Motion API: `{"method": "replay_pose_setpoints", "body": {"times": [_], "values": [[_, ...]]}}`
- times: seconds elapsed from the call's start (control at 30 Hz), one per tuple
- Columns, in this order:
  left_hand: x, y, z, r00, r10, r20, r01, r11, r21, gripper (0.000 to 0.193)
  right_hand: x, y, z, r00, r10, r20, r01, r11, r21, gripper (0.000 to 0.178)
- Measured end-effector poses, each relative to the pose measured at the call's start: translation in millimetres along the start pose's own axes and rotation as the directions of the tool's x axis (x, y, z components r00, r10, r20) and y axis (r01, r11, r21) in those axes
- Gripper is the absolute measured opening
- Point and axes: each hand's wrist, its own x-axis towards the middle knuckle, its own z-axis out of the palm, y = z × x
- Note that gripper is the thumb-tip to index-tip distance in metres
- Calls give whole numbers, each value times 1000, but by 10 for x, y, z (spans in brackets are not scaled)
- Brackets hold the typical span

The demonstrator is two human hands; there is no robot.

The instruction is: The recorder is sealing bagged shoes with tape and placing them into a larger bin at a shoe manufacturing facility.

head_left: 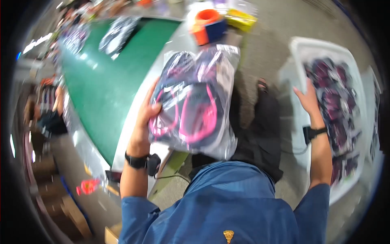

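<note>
My left hand (147,110) grips the left side of a clear plastic bag (195,103), with the thumb on top. Inside the bag are dark items with bright pink looped edges; they look like footwear, but blur hides the exact kind. The bag is held up in front of my body, beside the green belt. At the right, my right hand (307,97) has its fingers apart and holds nothing. It is at the near rim of a white plastic bin (298,53), which contains several dark and purple packed items (335,101).
A green conveyor belt (118,73) with a pale metal edge runs along my left, bearing more bagged dark items (118,34). Orange and navy rolls (207,26) and a yellow packet (241,19) are at its far end. Another person (53,118) stands across the belt. Cardboard boxes (73,215) lie lower left.
</note>
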Motion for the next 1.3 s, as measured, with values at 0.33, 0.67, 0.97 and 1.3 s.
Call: {"method": "replay_pose_setpoints", "body": {"times": [0.33,0.67,0.97,1.3], "values": [[583,-752,1312,419,-388,821,345,904,252,101,-922,-1442,-469,816,-78,573,-323,760,564,50],[952,-1209,1035,786,-302,540,144,938,316,54,-1708,-855,-739,901,434,4,-263,538,801,27],[967,-1248,1095,693,-392,605,260,919,298,45,-921,74,-1547,603,579,-548,198,557,807,29],[973,-1278,1196,688,-393,609,240,916,321,45,-48,1460,-464,611,422,-670,-438,885,158,84]]}}
